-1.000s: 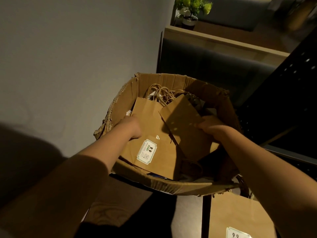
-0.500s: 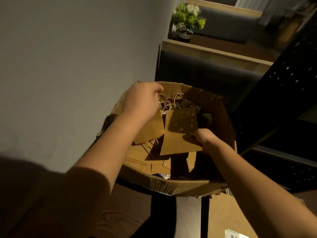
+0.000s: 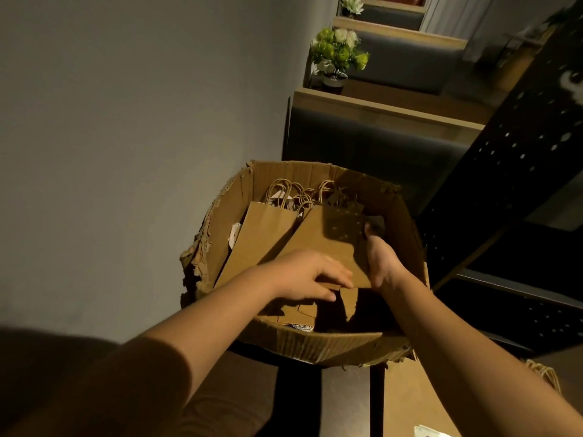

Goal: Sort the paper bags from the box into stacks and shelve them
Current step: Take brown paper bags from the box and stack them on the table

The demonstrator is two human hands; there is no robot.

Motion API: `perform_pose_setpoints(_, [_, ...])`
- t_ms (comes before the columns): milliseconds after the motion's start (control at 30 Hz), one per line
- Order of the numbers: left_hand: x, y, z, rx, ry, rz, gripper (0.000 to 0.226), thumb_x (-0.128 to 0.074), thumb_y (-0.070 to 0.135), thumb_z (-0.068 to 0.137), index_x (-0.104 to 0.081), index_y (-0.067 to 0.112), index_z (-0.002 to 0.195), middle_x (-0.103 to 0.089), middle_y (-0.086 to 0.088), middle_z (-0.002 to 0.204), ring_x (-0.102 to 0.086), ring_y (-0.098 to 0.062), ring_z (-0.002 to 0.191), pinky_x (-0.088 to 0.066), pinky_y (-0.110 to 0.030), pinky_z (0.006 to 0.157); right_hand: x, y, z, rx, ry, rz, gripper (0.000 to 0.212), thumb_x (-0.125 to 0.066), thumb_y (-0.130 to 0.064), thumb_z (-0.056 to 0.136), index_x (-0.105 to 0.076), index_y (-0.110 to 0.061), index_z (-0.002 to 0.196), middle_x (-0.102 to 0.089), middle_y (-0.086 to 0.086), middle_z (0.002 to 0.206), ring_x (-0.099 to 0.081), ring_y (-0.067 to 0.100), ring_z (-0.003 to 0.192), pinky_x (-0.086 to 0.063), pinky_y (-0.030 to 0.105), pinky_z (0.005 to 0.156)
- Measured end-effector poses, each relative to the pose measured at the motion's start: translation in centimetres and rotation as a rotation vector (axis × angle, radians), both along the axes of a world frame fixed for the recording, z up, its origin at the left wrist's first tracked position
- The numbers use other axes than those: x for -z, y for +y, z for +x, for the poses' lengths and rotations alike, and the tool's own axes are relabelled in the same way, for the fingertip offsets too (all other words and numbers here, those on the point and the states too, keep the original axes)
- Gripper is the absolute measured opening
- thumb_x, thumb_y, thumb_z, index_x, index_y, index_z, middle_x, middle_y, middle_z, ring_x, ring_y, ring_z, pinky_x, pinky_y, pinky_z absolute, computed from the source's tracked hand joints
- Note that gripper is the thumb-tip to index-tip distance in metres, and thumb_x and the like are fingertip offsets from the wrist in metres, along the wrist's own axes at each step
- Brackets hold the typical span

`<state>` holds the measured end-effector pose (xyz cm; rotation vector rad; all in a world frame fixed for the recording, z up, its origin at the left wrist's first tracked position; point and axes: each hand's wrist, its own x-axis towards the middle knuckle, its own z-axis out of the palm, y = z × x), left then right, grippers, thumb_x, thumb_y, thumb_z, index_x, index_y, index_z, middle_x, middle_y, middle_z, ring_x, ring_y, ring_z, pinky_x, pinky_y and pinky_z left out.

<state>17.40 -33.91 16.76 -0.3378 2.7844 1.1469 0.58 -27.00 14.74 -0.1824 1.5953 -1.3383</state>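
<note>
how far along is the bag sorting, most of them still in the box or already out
Early on. Done: at least one paper bag already lies outside, below the box. In hand: the right hand grips a small bag inside the cardboard box, while the left hand rests on its lower edge. Left: many handled bags remain in the box; no shelving is visible.
</note>
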Motion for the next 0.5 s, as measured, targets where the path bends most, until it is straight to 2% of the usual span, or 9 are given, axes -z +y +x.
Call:
perform_pose_setpoints(67, [0.6, -0.4, -0.4, 0.024, -0.052, 0.068, 0.045, -0.068, 0.020, 0.088, -0.059, 0.034, 0.129, -0.047, 0.015, 0.145, -0.035, -0.006, 0.139, -0.025, -0.039, 0.117, 0.2, 0.3, 0.1, -0.140, 0.113, 0.094, 0.034, -0.049, -0.043, 0.097, -0.063, -0.015, 0.111, -0.063, 0.004, 0.111, -0.057, 0.018, 0.106, -0.045, 0.036, 0.095])
perform_pose_setpoints(100, [0.6, -0.8, -0.6, 0.043, -0.091, 0.107, 0.046, -0.069, 0.023, 0.088, -0.057, 0.035, 0.131, -0.047, 0.014, 0.146, -0.036, -0.007, 0.139, -0.026, -0.038, 0.115, 0.5, 0.3, 0.0, -0.164, 0.173, 0.149, 0.027, -0.058, -0.035, 0.095, -0.064, -0.012, 0.109, -0.061, 0.004, 0.111, -0.056, 0.019, 0.105, -0.046, 0.037, 0.094])
perform_pose_setpoints(167, [0.3, -1.8, -1.0, 0.043, -0.197, 0.178, 0.047, -0.065, 0.035, 0.090, -0.053, 0.037, 0.135, -0.046, 0.009, 0.147, -0.038, -0.012, 0.136, -0.030, -0.038, 0.111, 1.2, 0.2, -0.3, -0.182, 0.251, 0.244, 0.011, -0.065, -0.013, 0.090, -0.067, -0.004, 0.097, -0.066, 0.014, 0.099, -0.064, 0.024, 0.087, -0.052, 0.037, 0.078])
perform_pose_setpoints(233, [0.6, -3.4, -1.1, -0.127, -0.256, 0.185, 0.046, -0.057, 0.041, 0.094, -0.050, 0.031, 0.139, -0.046, 0.003, 0.146, -0.042, -0.017, 0.134, -0.034, -0.039, 0.110, 1.7, 0.2, -0.8, -0.180, 0.301, 0.360, 0.014, -0.064, -0.006, 0.089, -0.066, 0.001, 0.101, -0.067, 0.019, 0.099, -0.067, 0.032, 0.089, -0.055, 0.042, 0.080])
perform_pose_setpoints(300, [1.6, -5.5, -0.6, -0.467, -0.259, 0.142, 0.044, -0.053, 0.034, 0.097, -0.049, 0.019, 0.139, -0.051, -0.004, 0.140, -0.049, -0.022, 0.126, -0.042, -0.038, 0.105, 2.3, 0.3, -1.2, -0.211, 0.305, 0.430, 0.013, -0.058, -0.002, 0.091, -0.061, 0.002, 0.103, -0.065, 0.018, 0.097, -0.066, 0.034, 0.094, -0.054, 0.045, 0.085])
perform_pose_setpoints(367, [3.2, -7.6, 0.5, -0.750, -0.329, 0.093, 0.038, -0.054, 0.026, 0.097, -0.054, 0.009, 0.130, -0.057, -0.011, 0.125, -0.056, -0.027, 0.112, -0.047, -0.037, 0.094, 3.5, 0.2, -1.9, -0.269, 0.340, 0.507, 0.020, -0.054, 0.000, 0.093, -0.059, 0.006, 0.111, -0.064, 0.018, 0.103, -0.064, 0.035, 0.101, -0.052, 0.047, 0.093])
perform_pose_setpoints(433, [4.8, -9.1, 1.4, -0.824, -0.481, 0.068, 0.034, -0.052, 0.023, 0.097, -0.057, 0.002, 0.123, -0.057, -0.014, 0.114, -0.056, -0.027, 0.104, -0.045, -0.035, 0.085, 4.4, 0.1, -2.2, -0.295, 0.339, 0.522, 0.030, -0.053, 0.000, 0.093, -0.056, 0.008, 0.122, -0.063, 0.017, 0.106, -0.060, 0.038, 0.113, -0.049, 0.047, 0.099])
perform_pose_setpoints(500, [5.5, -9.3, 2.0, -0.818, -0.611, 0.054, 0.032, -0.051, 0.022, 0.096, -0.055, 0.000, 0.119, -0.054, -0.015, 0.112, -0.053, -0.027, 0.100, -0.043, -0.033, 0.080, 4.5, 0.0, -2.0, -0.283, 0.321, 0.502, 0.037, -0.052, 0.001, 0.091, -0.053, 0.007, 0.127, -0.059, 0.011, 0.092, -0.061, 0.035, 0.107, -0.050, 0.043, 0.097])
